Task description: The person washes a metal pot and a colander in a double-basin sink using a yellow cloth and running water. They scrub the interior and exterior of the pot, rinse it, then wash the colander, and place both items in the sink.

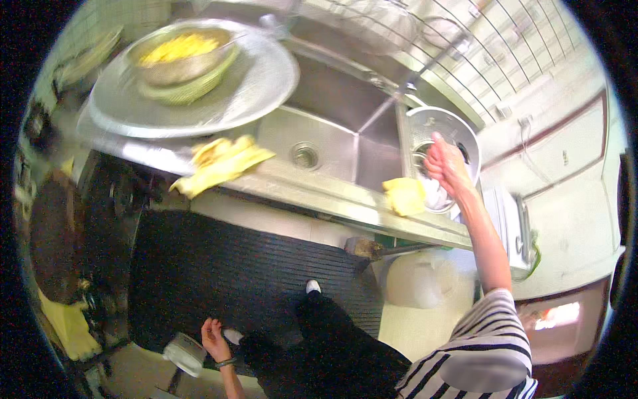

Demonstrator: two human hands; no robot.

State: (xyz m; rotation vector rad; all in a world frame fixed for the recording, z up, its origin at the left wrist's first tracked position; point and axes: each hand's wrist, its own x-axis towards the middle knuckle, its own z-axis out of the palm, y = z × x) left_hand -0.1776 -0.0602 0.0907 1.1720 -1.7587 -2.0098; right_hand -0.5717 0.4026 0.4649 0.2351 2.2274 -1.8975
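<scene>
My right hand (446, 164) reaches over a round white-rimmed basin (478, 149) at the right end of the sink counter. Its fingers are curled, and whether anything sits in them cannot be made out. Below the hand, a white item (437, 198) and dark round shapes lie in the basin, partly hidden. A folded yellow cloth (404, 196) lies on the counter edge beside the basin. My left hand (214, 339), with a band at the wrist, hangs low over the floor with loosely bent fingers and nothing in it.
A steel sink (319, 132) with a drain lies left of the basin. A large metal pan (259, 85) holds stacked bowls with yellow food (182, 49). Another yellow cloth (224, 164) hangs over the counter edge. Underfoot is a black ribbed mat (239, 269); a pale container (418, 282) stands nearby.
</scene>
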